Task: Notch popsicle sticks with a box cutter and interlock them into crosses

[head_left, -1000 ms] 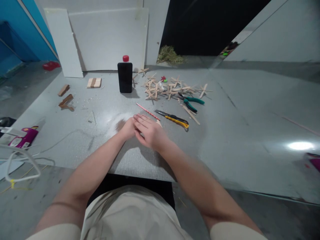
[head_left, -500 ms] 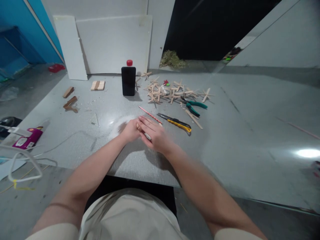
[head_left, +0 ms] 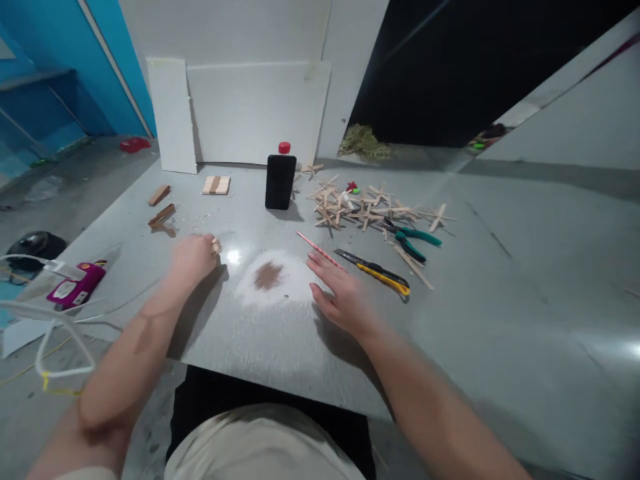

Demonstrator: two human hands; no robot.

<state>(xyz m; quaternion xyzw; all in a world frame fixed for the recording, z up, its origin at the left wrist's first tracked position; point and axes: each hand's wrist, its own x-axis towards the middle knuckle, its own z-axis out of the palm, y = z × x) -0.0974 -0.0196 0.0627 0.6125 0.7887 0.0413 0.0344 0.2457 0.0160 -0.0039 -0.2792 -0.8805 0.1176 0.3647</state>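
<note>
My left hand [head_left: 193, 257] is closed around small wooden sticks [head_left: 216, 245] whose ends poke out by the thumb, and it hovers over the left part of the grey board [head_left: 250, 340]. My right hand [head_left: 340, 297] lies open with its fingers stretched flat on the board, just right of a brown smear [head_left: 269, 275] on a pale dusty patch. A pink pencil [head_left: 316, 248] runs past its fingertips. A yellow and black utility knife [head_left: 375, 272] lies just right of that hand.
A black bottle with a red cap [head_left: 280, 179] stands at the back. Right of it lie a pile of crossed wooden sticks [head_left: 360, 205] and green-handled pliers [head_left: 413, 239]. A stick panel [head_left: 216, 185], wood pieces [head_left: 161, 215], a pink glue gun [head_left: 75, 290] and white foam boards [head_left: 255, 110] are to the left and behind.
My hands were together over the pale patch; now my left hand has pulled left with the sticks and my right hand has shifted right, uncovering the brown smear. The view has shifted too.
</note>
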